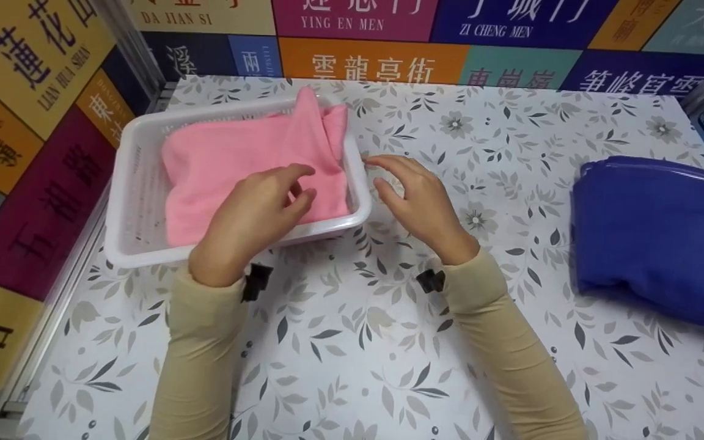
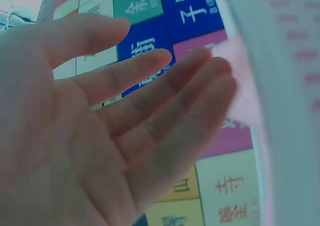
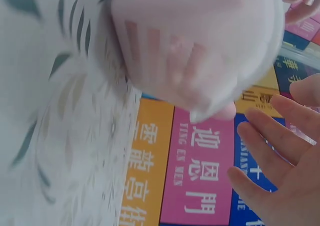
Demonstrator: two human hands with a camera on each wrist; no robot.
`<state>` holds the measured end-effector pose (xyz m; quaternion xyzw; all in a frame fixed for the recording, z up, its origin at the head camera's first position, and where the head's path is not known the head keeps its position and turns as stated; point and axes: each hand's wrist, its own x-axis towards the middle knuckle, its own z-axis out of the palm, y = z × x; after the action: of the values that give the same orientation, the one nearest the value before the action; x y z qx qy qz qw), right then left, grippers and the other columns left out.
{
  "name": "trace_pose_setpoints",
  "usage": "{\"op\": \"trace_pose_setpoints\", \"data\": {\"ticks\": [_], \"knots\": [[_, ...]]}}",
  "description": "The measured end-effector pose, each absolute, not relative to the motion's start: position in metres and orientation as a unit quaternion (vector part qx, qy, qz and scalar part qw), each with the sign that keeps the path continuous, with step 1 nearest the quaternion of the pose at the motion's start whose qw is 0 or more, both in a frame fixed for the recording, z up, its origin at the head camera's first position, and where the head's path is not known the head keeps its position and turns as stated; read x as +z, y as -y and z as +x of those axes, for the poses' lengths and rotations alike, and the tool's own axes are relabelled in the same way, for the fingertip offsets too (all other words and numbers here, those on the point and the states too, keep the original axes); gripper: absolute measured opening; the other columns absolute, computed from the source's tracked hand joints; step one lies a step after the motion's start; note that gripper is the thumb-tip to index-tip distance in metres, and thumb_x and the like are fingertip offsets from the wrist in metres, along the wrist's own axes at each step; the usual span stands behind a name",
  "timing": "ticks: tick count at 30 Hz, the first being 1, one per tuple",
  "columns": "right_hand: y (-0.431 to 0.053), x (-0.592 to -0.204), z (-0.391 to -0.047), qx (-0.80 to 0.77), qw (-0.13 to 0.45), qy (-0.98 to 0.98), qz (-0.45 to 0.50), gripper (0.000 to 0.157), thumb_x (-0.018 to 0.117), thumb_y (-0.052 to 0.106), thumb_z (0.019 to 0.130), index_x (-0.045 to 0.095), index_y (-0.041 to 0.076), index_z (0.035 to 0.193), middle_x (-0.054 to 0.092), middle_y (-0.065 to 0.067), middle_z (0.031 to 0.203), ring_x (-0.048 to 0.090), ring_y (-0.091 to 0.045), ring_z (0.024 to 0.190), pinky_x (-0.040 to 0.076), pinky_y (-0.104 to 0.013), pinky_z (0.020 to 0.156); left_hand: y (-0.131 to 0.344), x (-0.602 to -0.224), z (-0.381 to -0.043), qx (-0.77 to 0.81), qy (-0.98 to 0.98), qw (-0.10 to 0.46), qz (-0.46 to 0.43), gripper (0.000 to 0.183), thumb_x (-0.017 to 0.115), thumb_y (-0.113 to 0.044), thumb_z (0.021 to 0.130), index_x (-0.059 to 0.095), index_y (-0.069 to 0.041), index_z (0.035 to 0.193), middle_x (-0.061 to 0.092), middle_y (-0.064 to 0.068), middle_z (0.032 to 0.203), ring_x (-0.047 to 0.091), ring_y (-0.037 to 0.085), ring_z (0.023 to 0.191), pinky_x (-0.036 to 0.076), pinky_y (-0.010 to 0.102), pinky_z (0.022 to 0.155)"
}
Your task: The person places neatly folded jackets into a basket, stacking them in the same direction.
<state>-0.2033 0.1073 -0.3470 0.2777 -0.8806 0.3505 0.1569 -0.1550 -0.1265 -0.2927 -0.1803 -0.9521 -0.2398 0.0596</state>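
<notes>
A pink cloth (image 1: 230,159) lies folded in a white plastic basket (image 1: 135,244), one corner peaking up at the basket's back right. Over the basket's front part hovers my left hand (image 1: 254,211), its fingers loosely bent above the cloth and holding nothing. In the left wrist view the left hand (image 2: 135,110) shows its palm with the fingers spread. My right hand (image 1: 419,195) is just beside the basket's right rim, fingers relaxed and nothing in them. The right wrist view shows the right hand (image 3: 280,156) next to the slotted basket wall (image 3: 150,50).
A folded dark blue cloth or bag (image 1: 657,244) lies on the right of the table. The tabletop (image 1: 352,366) has a leaf-and-flower pattern. Colourful panels with printed characters (image 1: 376,61) stand along the back and left edges.
</notes>
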Motion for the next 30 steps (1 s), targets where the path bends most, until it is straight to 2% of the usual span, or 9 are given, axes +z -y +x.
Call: {"op": "trace_pose_setpoints", "data": {"ticks": [7, 15, 22, 30], "knots": [[-0.144, -0.343, -0.202, 0.351, 0.160, 0.884, 0.264, 0.032, 0.050, 0.027, 0.091, 0.055, 0.018, 0.122, 0.054, 0.006, 0.120, 0.046, -0.009, 0.113, 0.035, -0.030, 0.095, 0.106, -0.297, -0.156, -0.315, 0.912, 0.066, -0.255, 0.035, 0.051, -0.028, 0.089, 0.054, -0.016, 0.122, 0.060, -0.008, 0.090, 0.055, 0.004, 0.078, 0.046, 0.024, 0.071], [-0.195, -0.335, -0.201, 0.356, 0.168, 0.893, 0.217, 0.034, 0.050, 0.030, 0.091, 0.055, 0.016, 0.122, 0.055, 0.007, 0.119, 0.047, -0.009, 0.111, 0.036, -0.031, 0.094, 0.065, -0.305, -0.157, -0.324, 0.884, 0.071, -0.329, 0.034, 0.047, -0.027, 0.090, 0.052, -0.020, 0.123, 0.058, -0.010, 0.107, 0.055, -0.001, 0.082, 0.043, 0.014, 0.073], [-0.242, -0.343, -0.196, 0.363, 0.184, 0.899, 0.161, 0.034, 0.052, 0.031, 0.090, 0.057, 0.018, 0.121, 0.057, 0.006, 0.117, 0.048, -0.009, 0.111, 0.035, -0.028, 0.095, 0.026, -0.322, -0.163, -0.301, 0.879, 0.045, -0.366, 0.037, 0.049, -0.025, 0.090, 0.049, -0.017, 0.126, 0.057, -0.004, 0.111, 0.056, 0.005, 0.083, 0.044, 0.020, 0.075], [-0.288, -0.351, -0.178, 0.355, 0.161, 0.916, 0.100, 0.035, 0.054, 0.031, 0.089, 0.056, 0.019, 0.122, 0.057, 0.003, 0.118, 0.048, -0.014, 0.112, 0.034, -0.030, 0.094, -0.026, -0.335, -0.160, -0.288, 0.877, -0.007, -0.384, 0.039, 0.049, -0.031, 0.090, 0.047, -0.021, 0.127, 0.059, -0.005, 0.106, 0.054, 0.008, 0.091, 0.043, 0.024, 0.079]]}}
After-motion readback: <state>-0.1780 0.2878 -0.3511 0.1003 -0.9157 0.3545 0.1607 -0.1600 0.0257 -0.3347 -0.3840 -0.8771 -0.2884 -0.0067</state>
